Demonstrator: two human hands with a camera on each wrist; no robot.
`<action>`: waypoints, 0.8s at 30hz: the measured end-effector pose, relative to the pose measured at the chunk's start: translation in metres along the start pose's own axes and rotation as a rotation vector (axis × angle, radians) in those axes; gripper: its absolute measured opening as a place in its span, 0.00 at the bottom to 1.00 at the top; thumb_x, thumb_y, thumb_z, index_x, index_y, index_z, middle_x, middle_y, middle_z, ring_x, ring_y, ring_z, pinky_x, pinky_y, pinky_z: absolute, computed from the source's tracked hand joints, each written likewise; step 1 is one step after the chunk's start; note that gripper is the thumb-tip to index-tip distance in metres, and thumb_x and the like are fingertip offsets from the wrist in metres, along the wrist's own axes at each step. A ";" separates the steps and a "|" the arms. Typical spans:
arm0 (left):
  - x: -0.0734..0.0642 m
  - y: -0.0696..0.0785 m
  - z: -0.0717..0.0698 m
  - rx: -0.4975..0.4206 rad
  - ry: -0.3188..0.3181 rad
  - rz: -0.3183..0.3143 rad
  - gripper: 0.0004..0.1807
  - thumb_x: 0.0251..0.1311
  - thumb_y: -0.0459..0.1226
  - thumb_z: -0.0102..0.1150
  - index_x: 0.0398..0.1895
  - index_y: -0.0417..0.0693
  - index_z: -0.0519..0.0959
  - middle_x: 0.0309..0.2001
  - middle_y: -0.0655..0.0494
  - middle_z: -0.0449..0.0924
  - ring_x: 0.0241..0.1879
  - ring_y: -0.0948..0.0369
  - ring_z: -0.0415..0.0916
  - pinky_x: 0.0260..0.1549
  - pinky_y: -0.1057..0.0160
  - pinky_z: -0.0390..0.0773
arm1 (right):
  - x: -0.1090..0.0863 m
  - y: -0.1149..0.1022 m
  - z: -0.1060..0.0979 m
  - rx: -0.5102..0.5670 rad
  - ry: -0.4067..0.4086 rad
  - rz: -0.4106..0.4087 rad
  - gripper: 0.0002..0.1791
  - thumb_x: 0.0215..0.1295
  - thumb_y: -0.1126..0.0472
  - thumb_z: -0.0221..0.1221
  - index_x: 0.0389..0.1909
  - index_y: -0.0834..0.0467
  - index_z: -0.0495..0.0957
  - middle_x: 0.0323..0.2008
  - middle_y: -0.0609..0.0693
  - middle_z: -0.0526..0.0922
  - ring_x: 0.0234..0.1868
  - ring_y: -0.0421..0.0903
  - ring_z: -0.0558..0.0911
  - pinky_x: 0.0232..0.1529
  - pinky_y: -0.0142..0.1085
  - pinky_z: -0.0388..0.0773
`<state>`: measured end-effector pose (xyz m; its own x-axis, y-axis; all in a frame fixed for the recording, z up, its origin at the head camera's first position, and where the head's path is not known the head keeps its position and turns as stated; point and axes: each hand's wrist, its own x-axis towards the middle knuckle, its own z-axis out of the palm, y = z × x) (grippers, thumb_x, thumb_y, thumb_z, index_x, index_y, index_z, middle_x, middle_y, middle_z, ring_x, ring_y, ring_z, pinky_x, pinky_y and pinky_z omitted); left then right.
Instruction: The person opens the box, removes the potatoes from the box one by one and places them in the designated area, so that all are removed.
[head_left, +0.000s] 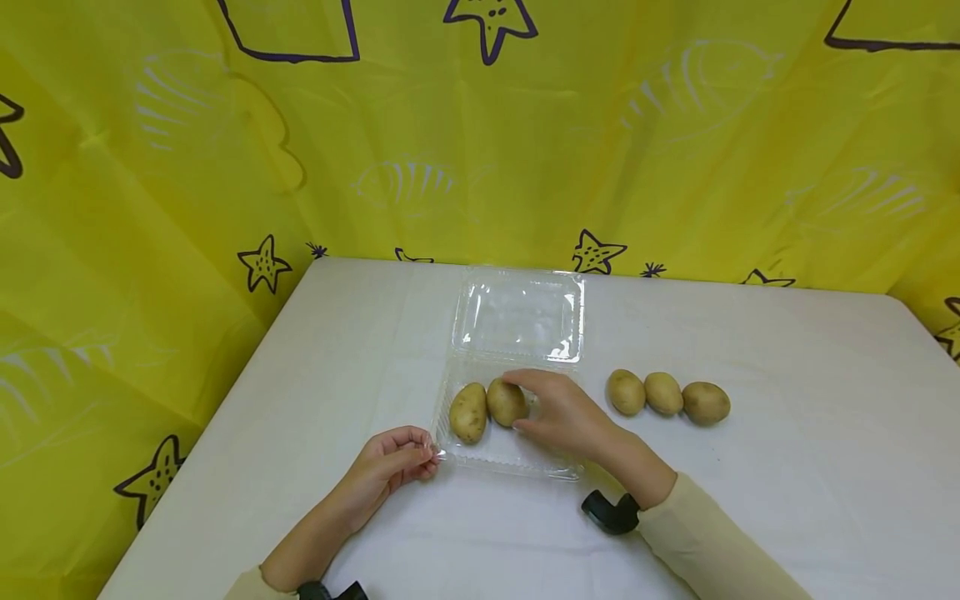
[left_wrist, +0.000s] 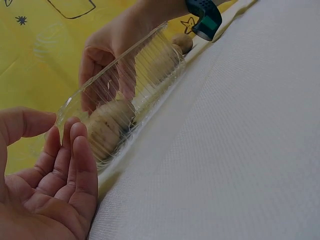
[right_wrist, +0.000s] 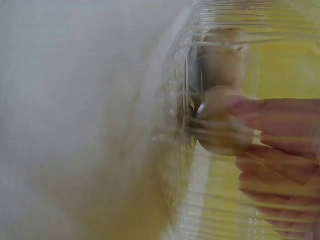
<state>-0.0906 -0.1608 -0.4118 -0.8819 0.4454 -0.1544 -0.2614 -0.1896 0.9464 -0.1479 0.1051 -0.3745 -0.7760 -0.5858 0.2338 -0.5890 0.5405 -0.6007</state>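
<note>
A clear plastic clamshell container (head_left: 510,458) lies on the table with its lid (head_left: 517,317) folded back, away from me. Inside its base are two potatoes side by side. The left potato (head_left: 468,413) is untouched, while my right hand (head_left: 562,412) grips the right potato (head_left: 506,402) between thumb and fingers. In the right wrist view this held potato (right_wrist: 222,132) shows through the ribbed plastic wall. My left hand (head_left: 397,462) pinches the container's near left corner between thumb and fingertips. The left wrist view shows the left hand (left_wrist: 55,175) at the rim.
To the right of the container, three more potatoes lie in a row: a left one (head_left: 626,392), a middle one (head_left: 663,393) and a right one (head_left: 706,403). A white cloth covers the table (head_left: 810,467). Yellow patterned curtains (head_left: 525,125) hang behind and beside it.
</note>
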 end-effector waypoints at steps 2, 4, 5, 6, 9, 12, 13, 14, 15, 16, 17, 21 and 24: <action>0.000 0.000 0.000 0.001 -0.001 0.003 0.02 0.61 0.31 0.50 0.34 0.41 0.72 0.33 0.52 0.76 0.35 0.62 0.75 0.39 0.66 0.76 | 0.001 0.000 0.001 -0.014 -0.008 -0.008 0.30 0.44 0.72 0.68 0.52 0.68 0.72 0.50 0.58 0.77 0.53 0.54 0.74 0.54 0.44 0.69; 0.000 0.001 0.001 0.002 0.001 0.003 0.02 0.61 0.31 0.51 0.34 0.41 0.72 0.33 0.52 0.76 0.35 0.62 0.75 0.39 0.66 0.76 | 0.003 -0.001 0.002 -0.039 -0.013 -0.021 0.29 0.43 0.72 0.68 0.51 0.68 0.73 0.49 0.58 0.77 0.53 0.54 0.74 0.54 0.44 0.69; 0.000 0.001 0.001 0.002 0.002 0.001 0.02 0.61 0.31 0.51 0.34 0.41 0.72 0.33 0.52 0.76 0.35 0.62 0.75 0.39 0.66 0.76 | 0.003 -0.001 0.002 -0.054 -0.014 -0.030 0.29 0.43 0.72 0.69 0.50 0.67 0.73 0.49 0.58 0.78 0.52 0.54 0.75 0.53 0.43 0.70; 0.000 0.001 0.001 0.002 0.003 0.000 0.02 0.61 0.31 0.51 0.34 0.41 0.72 0.33 0.52 0.76 0.35 0.62 0.75 0.39 0.66 0.76 | 0.004 -0.001 0.002 -0.069 -0.015 -0.038 0.28 0.43 0.71 0.69 0.50 0.67 0.74 0.48 0.57 0.78 0.52 0.53 0.75 0.53 0.43 0.70; 0.001 0.001 0.001 0.003 0.005 -0.004 0.02 0.61 0.31 0.51 0.34 0.41 0.72 0.33 0.52 0.76 0.35 0.62 0.75 0.39 0.66 0.76 | 0.005 -0.002 0.002 -0.105 -0.018 -0.041 0.25 0.43 0.68 0.70 0.46 0.65 0.75 0.44 0.54 0.79 0.47 0.50 0.77 0.50 0.42 0.72; 0.001 0.001 0.000 0.007 0.003 -0.005 0.02 0.61 0.32 0.51 0.34 0.41 0.72 0.33 0.52 0.76 0.35 0.62 0.75 0.39 0.66 0.76 | 0.007 -0.004 0.001 -0.125 -0.033 -0.026 0.24 0.42 0.65 0.71 0.43 0.63 0.76 0.40 0.50 0.79 0.42 0.47 0.77 0.46 0.40 0.73; 0.002 0.001 0.000 0.009 0.004 -0.006 0.02 0.61 0.32 0.51 0.34 0.41 0.72 0.33 0.53 0.76 0.35 0.62 0.75 0.39 0.66 0.76 | 0.008 -0.005 0.001 -0.129 -0.040 -0.016 0.24 0.42 0.64 0.72 0.42 0.62 0.76 0.39 0.49 0.79 0.41 0.46 0.77 0.45 0.40 0.73; 0.002 0.001 0.000 0.010 0.002 -0.005 0.02 0.61 0.32 0.51 0.34 0.41 0.72 0.33 0.53 0.76 0.36 0.62 0.75 0.39 0.66 0.76 | 0.009 -0.006 0.001 -0.130 -0.046 -0.008 0.24 0.42 0.63 0.72 0.42 0.63 0.75 0.39 0.49 0.79 0.41 0.46 0.77 0.45 0.40 0.73; 0.002 0.001 0.000 0.011 0.001 -0.003 0.02 0.61 0.32 0.51 0.34 0.41 0.72 0.33 0.53 0.76 0.36 0.62 0.75 0.39 0.66 0.76 | 0.010 -0.006 0.002 -0.128 -0.052 0.000 0.24 0.42 0.63 0.72 0.42 0.63 0.75 0.39 0.49 0.79 0.41 0.46 0.76 0.44 0.40 0.73; 0.002 0.000 -0.001 0.012 0.001 -0.001 0.02 0.62 0.32 0.51 0.34 0.41 0.72 0.34 0.53 0.76 0.36 0.62 0.75 0.39 0.66 0.76 | 0.010 -0.007 0.003 -0.127 -0.058 0.006 0.24 0.42 0.63 0.72 0.43 0.63 0.75 0.39 0.49 0.79 0.41 0.46 0.76 0.44 0.40 0.73; 0.002 0.000 0.000 0.012 0.003 -0.002 0.02 0.62 0.32 0.51 0.34 0.41 0.72 0.33 0.53 0.76 0.36 0.62 0.75 0.39 0.66 0.76 | 0.011 -0.007 0.003 -0.126 -0.063 0.014 0.24 0.42 0.63 0.71 0.43 0.63 0.75 0.39 0.49 0.79 0.41 0.46 0.76 0.45 0.39 0.73; 0.001 0.000 0.000 0.011 0.002 -0.002 0.02 0.61 0.32 0.51 0.34 0.42 0.73 0.33 0.53 0.76 0.35 0.62 0.75 0.38 0.66 0.76 | 0.011 -0.008 0.007 -0.114 -0.066 0.033 0.26 0.42 0.62 0.72 0.44 0.63 0.75 0.39 0.49 0.78 0.40 0.46 0.76 0.44 0.40 0.73; 0.001 0.000 0.000 0.010 0.008 -0.008 0.02 0.61 0.32 0.51 0.34 0.42 0.73 0.33 0.52 0.76 0.35 0.62 0.75 0.38 0.66 0.76 | 0.010 -0.009 0.009 -0.120 -0.072 0.037 0.28 0.42 0.62 0.72 0.45 0.64 0.74 0.40 0.50 0.78 0.39 0.45 0.76 0.43 0.39 0.73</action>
<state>-0.0913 -0.1605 -0.4119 -0.8830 0.4396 -0.1642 -0.2646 -0.1775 0.9479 -0.1485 0.0886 -0.3739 -0.7819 -0.6038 0.1552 -0.5866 0.6281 -0.5113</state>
